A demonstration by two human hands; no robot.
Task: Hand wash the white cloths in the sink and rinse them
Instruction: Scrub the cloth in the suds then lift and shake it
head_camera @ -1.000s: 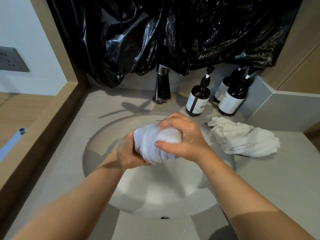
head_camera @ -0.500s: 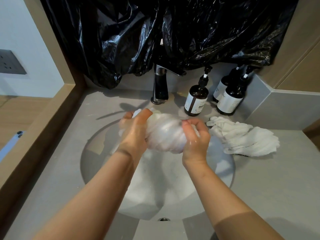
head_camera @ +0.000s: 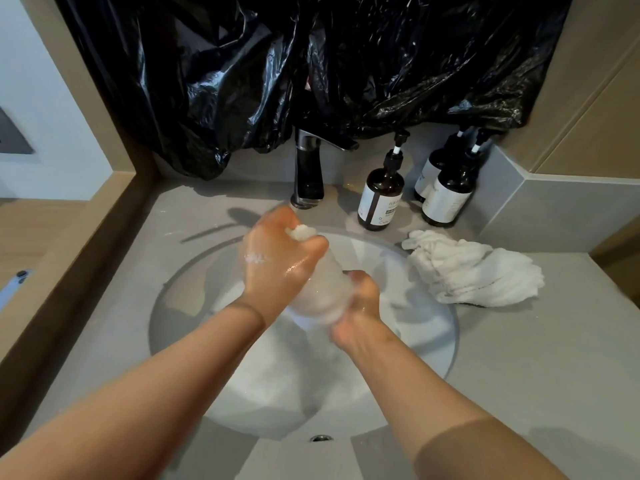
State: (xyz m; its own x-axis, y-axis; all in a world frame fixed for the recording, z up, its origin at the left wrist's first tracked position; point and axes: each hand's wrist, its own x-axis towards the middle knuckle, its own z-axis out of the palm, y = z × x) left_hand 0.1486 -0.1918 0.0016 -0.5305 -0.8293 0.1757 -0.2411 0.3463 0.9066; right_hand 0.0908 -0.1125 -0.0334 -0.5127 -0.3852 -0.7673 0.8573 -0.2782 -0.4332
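Observation:
A wet, soapy white cloth [head_camera: 320,292] is bunched between both hands above the round white sink [head_camera: 180,306]. My left hand [head_camera: 277,265] grips its upper end, and a tuft of cloth pokes out by the thumb. My right hand [head_camera: 360,306] grips the lower end from the right. The cloth is blurred by motion. A second white cloth [head_camera: 474,271] lies crumpled on the grey counter at the sink's right rim, apart from both hands.
A dark faucet [head_camera: 308,171] stands behind the sink. Three brown pump bottles [head_camera: 381,199] stand at the back right. Black plastic sheeting [head_camera: 311,64] hangs over the wall behind. A wooden ledge [head_camera: 69,237] borders the counter on the left.
My left hand has moved up over the top of the cloth and my right hand has dropped lower; the cloth has turned from lying across to slanting between them.

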